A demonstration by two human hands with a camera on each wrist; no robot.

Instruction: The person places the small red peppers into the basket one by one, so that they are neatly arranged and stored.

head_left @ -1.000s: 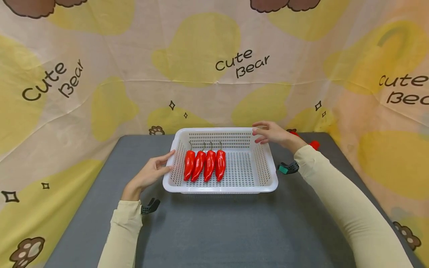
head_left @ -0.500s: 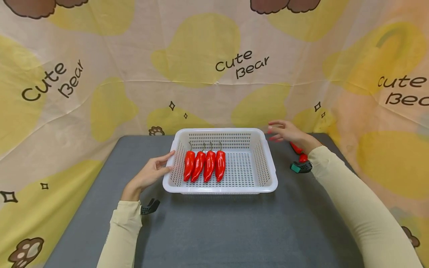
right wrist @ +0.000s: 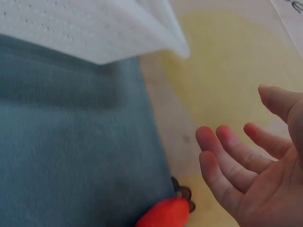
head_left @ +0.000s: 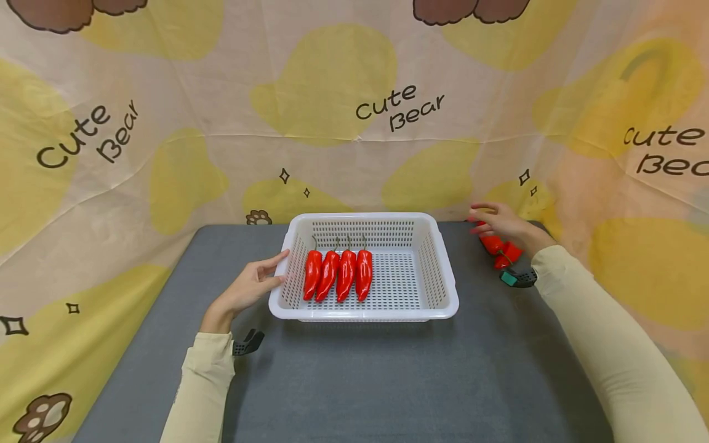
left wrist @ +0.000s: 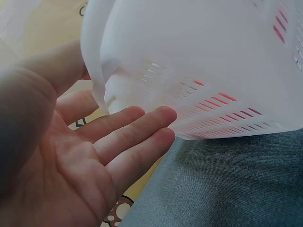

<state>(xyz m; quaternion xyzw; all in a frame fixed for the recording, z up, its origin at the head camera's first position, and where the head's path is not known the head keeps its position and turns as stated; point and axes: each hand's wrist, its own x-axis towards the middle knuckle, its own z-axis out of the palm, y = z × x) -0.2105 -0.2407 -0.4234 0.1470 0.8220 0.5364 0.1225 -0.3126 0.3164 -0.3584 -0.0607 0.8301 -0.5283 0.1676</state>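
A white plastic basket (head_left: pixel 362 314) holds several red peppers (head_left: pixel 346 275) side by side in its left half. The left hand (head_left: pixel 252 288) touches the basket's left rim with thumb and index finger; in the left wrist view that hand (left wrist: pixel 109 146) has its other fingers extended beside the perforated wall (left wrist: pixel 222 111). Nothing is in the right hand (head_left: pixel 501 223), which hovers over a few loose red peppers (head_left: pixel 492 245) right of the basket and partly hides them. Its fingers are spread and slightly bent in the right wrist view (right wrist: pixel 251 165), with one red pepper (right wrist: pixel 165 213) below.
The basket stands on a dark grey table (head_left: pixel 360 375). A printed cloth (head_left: pixel 332 166) with yellow patches and lettering hangs behind and along both sides of the table.
The right hand has moved from the basket's right back corner rightward to above the loose peppers, more of which now show. The left hand and basket have stayed in place.
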